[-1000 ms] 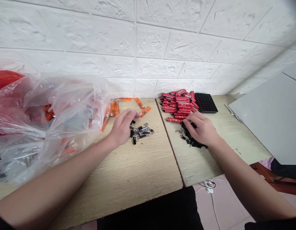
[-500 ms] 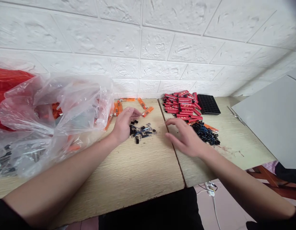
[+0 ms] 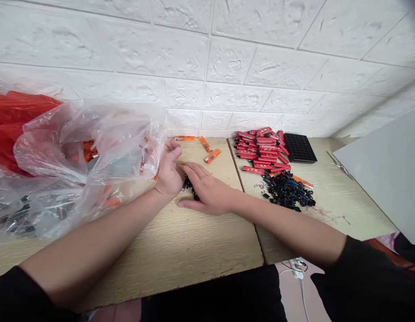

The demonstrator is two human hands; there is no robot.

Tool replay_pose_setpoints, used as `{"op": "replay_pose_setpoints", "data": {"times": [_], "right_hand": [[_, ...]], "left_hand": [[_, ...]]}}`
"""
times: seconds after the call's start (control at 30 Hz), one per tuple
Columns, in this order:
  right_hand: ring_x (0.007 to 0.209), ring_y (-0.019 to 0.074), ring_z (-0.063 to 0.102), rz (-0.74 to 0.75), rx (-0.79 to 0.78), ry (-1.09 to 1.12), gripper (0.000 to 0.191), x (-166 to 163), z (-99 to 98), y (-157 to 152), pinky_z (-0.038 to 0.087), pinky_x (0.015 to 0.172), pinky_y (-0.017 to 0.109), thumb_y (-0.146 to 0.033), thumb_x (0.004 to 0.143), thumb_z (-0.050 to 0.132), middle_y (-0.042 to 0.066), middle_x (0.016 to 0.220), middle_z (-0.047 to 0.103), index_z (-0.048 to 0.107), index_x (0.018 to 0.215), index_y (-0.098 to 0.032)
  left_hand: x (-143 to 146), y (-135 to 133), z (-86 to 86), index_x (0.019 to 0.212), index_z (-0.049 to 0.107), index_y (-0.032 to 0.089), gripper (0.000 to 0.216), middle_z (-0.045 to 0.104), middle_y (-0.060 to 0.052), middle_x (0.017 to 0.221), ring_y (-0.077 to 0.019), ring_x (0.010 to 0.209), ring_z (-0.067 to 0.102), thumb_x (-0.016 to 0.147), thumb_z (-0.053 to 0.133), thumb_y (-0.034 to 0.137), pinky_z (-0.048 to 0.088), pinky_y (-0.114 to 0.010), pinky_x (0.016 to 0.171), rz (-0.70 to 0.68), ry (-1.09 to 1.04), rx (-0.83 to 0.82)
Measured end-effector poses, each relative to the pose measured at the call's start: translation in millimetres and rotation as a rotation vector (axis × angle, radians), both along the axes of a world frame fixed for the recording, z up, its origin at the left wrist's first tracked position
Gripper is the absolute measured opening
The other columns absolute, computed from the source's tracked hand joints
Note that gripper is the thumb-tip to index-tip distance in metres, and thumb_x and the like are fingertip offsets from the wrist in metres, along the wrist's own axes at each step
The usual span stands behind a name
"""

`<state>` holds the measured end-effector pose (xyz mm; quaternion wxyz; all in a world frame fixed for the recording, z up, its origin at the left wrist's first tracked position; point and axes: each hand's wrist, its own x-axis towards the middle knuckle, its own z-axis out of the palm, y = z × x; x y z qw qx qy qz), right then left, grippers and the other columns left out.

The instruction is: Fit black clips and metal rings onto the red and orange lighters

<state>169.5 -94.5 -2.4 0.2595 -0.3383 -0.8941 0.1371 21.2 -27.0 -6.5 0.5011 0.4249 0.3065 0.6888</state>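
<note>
My left hand (image 3: 169, 169) rests on its edge on the wooden table (image 3: 180, 241), fingers loosely curved and apart, beside a clear plastic bag (image 3: 76, 161). My right hand (image 3: 207, 192) lies flat, fingers stretched out, over a small heap of black and metal parts (image 3: 189, 184), which it mostly hides. The two hands touch at that heap. Neither hand grips anything that I can see.
Loose orange lighters (image 3: 212, 155) lie near the wall. On the second table a stack of red lighters (image 3: 261, 150), a black tray (image 3: 299, 148) and a pile of black parts (image 3: 288, 190) sit. A grey board (image 3: 385, 165) leans at right. Red bag (image 3: 12, 120) at far left.
My right hand left the black pile on the right table and swept left onto the small heap by my left hand. My left hand turned onto its edge.
</note>
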Motion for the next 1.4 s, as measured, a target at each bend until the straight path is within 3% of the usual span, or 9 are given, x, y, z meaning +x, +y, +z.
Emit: {"op": "replay_pose_setpoints", "data": {"times": [0.1,0.2,0.4,0.5,0.6,0.7,0.93,1.17,1.4], "right_hand": [[0.141,0.0388,0.049,0.005,0.042,-0.026,0.063,-11.3,-0.2,13.9,0.046,0.121,0.063,-0.059,0.105,0.064,0.025,0.149,0.055,0.053,0.146,-0.012],[0.126,0.0361,0.054,0.02,0.064,-0.065,0.051,-15.2,-4.3,26.9,0.052,0.11,0.059,-0.059,0.107,0.06,0.021,0.134,0.062,0.065,0.126,-0.012],[0.112,0.0298,0.065,0.143,0.098,-0.075,0.046,-19.0,-7.0,49.8,0.053,0.105,0.046,-0.054,0.11,0.058,0.018,0.118,0.072,0.071,0.117,-0.011],[0.094,0.026,0.068,0.112,0.124,-0.177,0.044,-22.1,0.3,52.5,0.054,0.087,0.039,-0.051,0.111,0.057,0.015,0.11,0.075,0.075,0.11,-0.012],[0.078,0.0226,0.065,0.052,0.143,-0.293,0.04,-25.0,7.6,50.0,0.045,0.07,0.036,-0.046,0.108,0.057,0.012,0.098,0.076,0.078,0.098,-0.013],[0.07,0.0211,0.061,0.015,0.151,-0.346,0.041,-26.4,10.0,46.9,0.037,0.063,0.035,-0.044,0.103,0.058,0.011,0.088,0.076,0.078,0.086,-0.014],[0.074,0.021,0.064,0.003,0.207,-0.319,0.034,-25.9,6.6,43.9,0.036,0.064,0.036,-0.038,0.102,0.057,0.011,0.096,0.078,0.078,0.092,-0.014],[0.072,0.0217,0.063,-0.008,0.188,-0.326,0.03,-23.8,3.4,44.2,0.039,0.066,0.035,-0.036,0.106,0.051,0.011,0.093,0.076,0.07,0.103,-0.013],[0.068,0.0191,0.056,-0.035,0.15,-0.207,0.02,-19.8,-4.5,45.8,0.04,0.067,0.032,-0.032,0.105,0.051,0.007,0.083,0.069,0.062,0.098,-0.017]], "left_hand": [[-4.3,4.2,-3.3,0.094,0.064,0.023,0.021,0.06,-0.004,0.103,-0.021,0.108,0.059,0.093,0.072,0.043,0.045,-0.035,0.107,0.063,0.079,0.071],[-7.8,5.1,-1.6,0.095,0.063,0.024,0.015,0.06,-0.004,0.104,-0.0208,0.107,0.058,0.098,0.067,0.038,0.044,-0.037,0.108,0.108,0.189,0.111],[-10.5,7.0,7.5,0.091,0.057,0.023,0.013,0.056,-0.001,0.096,-0.018,0.093,0.056,0.092,0.07,0.023,0.046,-0.035,0.095,0.107,0.317,0.068],[-11.4,9.6,11.1,0.088,0.056,0.023,0.015,0.056,-0.001,0.094,-0.0181,0.092,0.056,0.092,0.07,0.023,0.047,-0.034,0.092,0.145,0.313,0.076],[-11.8,11.1,12.5,0.086,0.055,0.024,0.016,0.056,-0.001,0.093,-0.0185,0.09,0.056,0.091,0.071,0.022,0.048,-0.034,0.091,0.153,0.309,0.103],[-11.8,11.5,11.2,0.086,0.055,0.025,0.017,0.056,-0.001,0.092,-0.019,0.091,0.056,0.091,0.071,0.021,0.05,-0.033,0.091,0.135,0.314,0.121],[-14.2,13.7,12.6,0.083,0.054,0.023,0.017,0.051,0.001,0.086,-0.0142,0.073,0.049,0.085,0.069,0.015,0.047,-0.029,0.073,0.047,0.274,0.063],[-14.0,14.5,19.0,0.077,0.053,0.022,0.016,0.049,0.002,0.074,-0.012,0.062,0.046,0.083,0.066,0.014,0.043,-0.027,0.063,0.034,0.207,-0.04],[-10.8,15.5,13.9,0.071,0.049,0.022,0.023,0.043,0.003,0.061,-0.0127,0.055,0.041,0.089,0.063,0.023,0.036,-0.029,0.054,-0.036,0.185,-0.049]]}}
